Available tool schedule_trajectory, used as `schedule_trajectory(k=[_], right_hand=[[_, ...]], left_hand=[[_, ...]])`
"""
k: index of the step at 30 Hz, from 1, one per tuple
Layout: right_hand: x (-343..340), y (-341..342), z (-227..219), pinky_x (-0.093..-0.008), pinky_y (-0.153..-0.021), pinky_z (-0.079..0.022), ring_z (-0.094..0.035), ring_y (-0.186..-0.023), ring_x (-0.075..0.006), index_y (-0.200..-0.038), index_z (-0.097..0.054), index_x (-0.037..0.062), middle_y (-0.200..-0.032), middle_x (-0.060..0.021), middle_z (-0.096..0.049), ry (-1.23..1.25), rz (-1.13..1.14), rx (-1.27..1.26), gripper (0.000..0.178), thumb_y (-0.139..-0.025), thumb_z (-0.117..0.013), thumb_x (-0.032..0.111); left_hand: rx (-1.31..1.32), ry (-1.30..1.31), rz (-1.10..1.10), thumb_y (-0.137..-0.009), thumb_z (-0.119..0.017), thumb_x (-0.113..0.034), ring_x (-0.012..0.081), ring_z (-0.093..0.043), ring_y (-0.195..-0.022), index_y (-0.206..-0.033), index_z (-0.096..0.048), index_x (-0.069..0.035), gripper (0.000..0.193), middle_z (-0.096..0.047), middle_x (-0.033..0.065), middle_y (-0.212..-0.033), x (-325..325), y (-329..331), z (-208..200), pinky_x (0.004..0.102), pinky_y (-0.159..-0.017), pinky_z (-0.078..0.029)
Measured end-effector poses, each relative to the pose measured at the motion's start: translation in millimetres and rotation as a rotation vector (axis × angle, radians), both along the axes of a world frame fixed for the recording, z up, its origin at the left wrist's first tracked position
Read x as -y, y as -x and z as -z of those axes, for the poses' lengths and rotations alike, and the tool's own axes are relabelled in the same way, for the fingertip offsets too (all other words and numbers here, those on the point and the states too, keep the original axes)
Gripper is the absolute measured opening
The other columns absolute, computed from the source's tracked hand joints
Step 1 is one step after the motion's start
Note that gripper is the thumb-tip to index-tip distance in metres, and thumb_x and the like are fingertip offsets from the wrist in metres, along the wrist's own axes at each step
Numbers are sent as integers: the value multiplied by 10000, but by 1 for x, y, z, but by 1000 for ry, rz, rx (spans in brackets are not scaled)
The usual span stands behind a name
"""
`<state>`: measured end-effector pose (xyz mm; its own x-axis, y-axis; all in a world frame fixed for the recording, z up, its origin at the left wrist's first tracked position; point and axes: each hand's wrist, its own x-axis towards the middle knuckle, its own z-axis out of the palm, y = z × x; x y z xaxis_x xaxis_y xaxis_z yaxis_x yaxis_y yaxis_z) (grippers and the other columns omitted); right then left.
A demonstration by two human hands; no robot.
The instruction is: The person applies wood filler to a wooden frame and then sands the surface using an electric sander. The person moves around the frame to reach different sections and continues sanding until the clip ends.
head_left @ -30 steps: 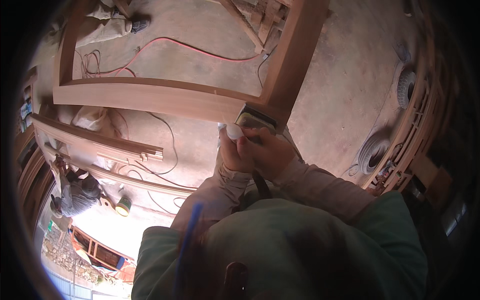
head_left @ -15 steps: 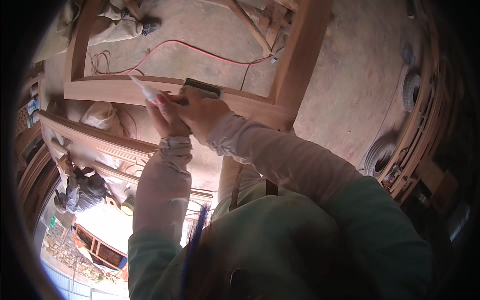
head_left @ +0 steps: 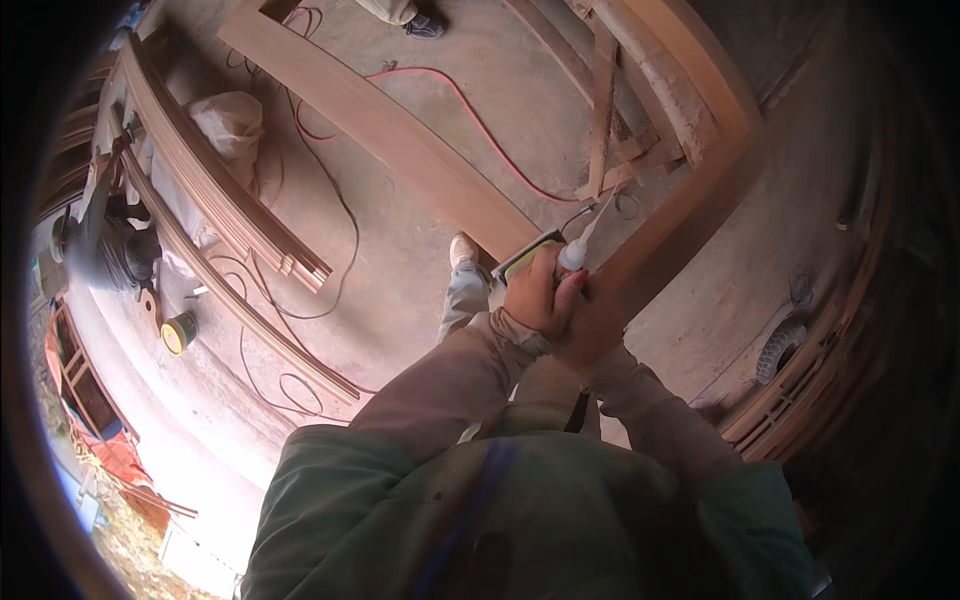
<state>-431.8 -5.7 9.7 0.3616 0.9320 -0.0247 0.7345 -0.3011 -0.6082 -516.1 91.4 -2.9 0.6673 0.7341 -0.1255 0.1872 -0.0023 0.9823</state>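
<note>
My two hands meet over the near corner of a wooden frame (head_left: 440, 170). My left hand (head_left: 532, 292) is closed round a flat, dark-edged rectangular block (head_left: 522, 258), which is partly hidden by the fingers and lies at the frame's edge. Close against it, my right hand (head_left: 590, 325) is closed on a white squeeze bottle (head_left: 574, 254) with a long, thin tapered nozzle, pointing up and away to the right. The hands overlap, so the bottle's lower part is hidden.
A red hose (head_left: 460, 95) and dark cords run over the floor. Long wooden mouldings (head_left: 200, 160), a white sack (head_left: 230, 125) and a yellow-labelled tub (head_left: 179, 332) lie to the left. Tyres (head_left: 780, 350) and stacked timber are at the right. Another person's shoe (head_left: 424, 27) shows at the top.
My hands have moved along the frame to its right corner as the view turned. The bottle, earlier at my left hand, is now at my right; the block has passed to my left.
</note>
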Motion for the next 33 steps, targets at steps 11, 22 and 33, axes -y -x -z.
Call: schedule_trajectory(k=[11, 22, 33], right_hand=[[-261, 61, -23, -474, -742, -518, -613, -876, -396, -1314, -401, 95, -1107, -180, -470, 221, -223, 72, 717, -696, -749, 205], [-348, 71, -35, -458, -777, -541, -637, -894, -381, -1334, -387, 151, -1126, -170, -495, 317, -149, 209, 831, -634, -819, 270], [-155, 17, -34, -454, -804, -480, -548, -993, -391, -1318, -348, 29, -1137, -210, -431, 369, -61, 2, 830, -676, -804, 290]], left_hand=[[101, -14, -400, -952, -533, -413, 332, -685, -746, -1038, -527, -13, 409, -676, 151, -754, -232, 63, 1, 373, -662, -517], [-58, -159, -427, -968, -513, -417, 209, -672, -727, -1008, -553, -3, 418, -685, 102, -757, -320, 59, 2, 326, -680, -511], [-19, 1, -156, -936, -555, -362, 371, -618, -670, -1024, -498, -30, 348, -597, 179, -722, -135, 10, -6, 411, -602, -475]])
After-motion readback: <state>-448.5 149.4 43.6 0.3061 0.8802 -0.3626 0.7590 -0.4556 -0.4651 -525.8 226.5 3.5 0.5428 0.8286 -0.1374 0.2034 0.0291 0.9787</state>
